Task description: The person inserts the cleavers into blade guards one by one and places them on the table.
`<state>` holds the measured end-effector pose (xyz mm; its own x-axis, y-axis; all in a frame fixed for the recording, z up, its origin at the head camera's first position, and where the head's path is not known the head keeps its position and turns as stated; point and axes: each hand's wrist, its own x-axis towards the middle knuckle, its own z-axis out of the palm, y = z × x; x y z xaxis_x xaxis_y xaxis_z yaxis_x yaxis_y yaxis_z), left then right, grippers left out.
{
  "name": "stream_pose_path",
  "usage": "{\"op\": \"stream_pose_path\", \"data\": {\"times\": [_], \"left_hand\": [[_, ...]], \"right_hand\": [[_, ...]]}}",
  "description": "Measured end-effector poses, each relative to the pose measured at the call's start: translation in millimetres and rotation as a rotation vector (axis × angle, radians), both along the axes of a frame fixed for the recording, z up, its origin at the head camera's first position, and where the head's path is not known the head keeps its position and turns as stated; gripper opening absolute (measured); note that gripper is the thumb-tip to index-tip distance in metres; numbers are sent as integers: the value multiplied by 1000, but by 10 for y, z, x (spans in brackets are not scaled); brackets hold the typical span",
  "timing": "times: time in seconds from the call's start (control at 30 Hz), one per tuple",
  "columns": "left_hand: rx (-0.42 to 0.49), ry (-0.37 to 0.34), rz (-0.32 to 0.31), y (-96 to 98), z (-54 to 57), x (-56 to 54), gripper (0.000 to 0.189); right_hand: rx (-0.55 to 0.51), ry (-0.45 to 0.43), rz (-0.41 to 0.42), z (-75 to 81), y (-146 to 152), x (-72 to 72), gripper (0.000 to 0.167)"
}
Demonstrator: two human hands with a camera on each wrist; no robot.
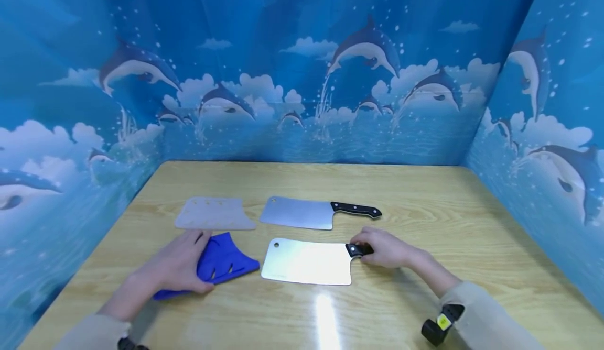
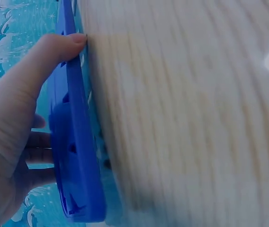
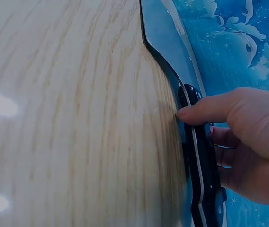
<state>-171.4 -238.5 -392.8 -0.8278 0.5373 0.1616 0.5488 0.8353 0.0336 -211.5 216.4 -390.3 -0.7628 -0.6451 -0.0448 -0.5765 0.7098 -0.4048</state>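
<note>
My left hand (image 1: 176, 266) holds a blue plastic blade guard (image 1: 224, 255) with slots in it, thumb along the near edge and fingers over the far side. In the left wrist view the guard (image 2: 73, 123) stands between thumb and fingers, tilted off the table. To its right, a cleaver (image 1: 304, 261) with a bright steel blade lies with its blade pointing left. My right hand (image 1: 389, 248) pinches its black handle (image 3: 198, 156) between thumb and fingers. The guard's right tip is close to the blade's left end; the blade is uncovered.
Behind the near cleaver lies a second cleaver (image 1: 299, 212) with a black riveted handle. A whitish blade guard (image 1: 214, 215) lies flat at its left, behind my left hand. The wood-grain table (image 1: 424, 198) is bounded by blue dolphin-print curtains (image 1: 292, 51).
</note>
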Motion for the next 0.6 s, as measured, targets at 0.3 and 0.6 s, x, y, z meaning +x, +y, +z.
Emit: {"op": "stream_pose_path", "data": {"times": [0.3,0.6], "left_hand": [[-5,108,-41,48,25,-46,106],[7,147,-60,204,110,-107,108]], "right_hand": [[-44,5,-8,42,155,35,35],[-77,30,-68,100,323,98,30]]}}
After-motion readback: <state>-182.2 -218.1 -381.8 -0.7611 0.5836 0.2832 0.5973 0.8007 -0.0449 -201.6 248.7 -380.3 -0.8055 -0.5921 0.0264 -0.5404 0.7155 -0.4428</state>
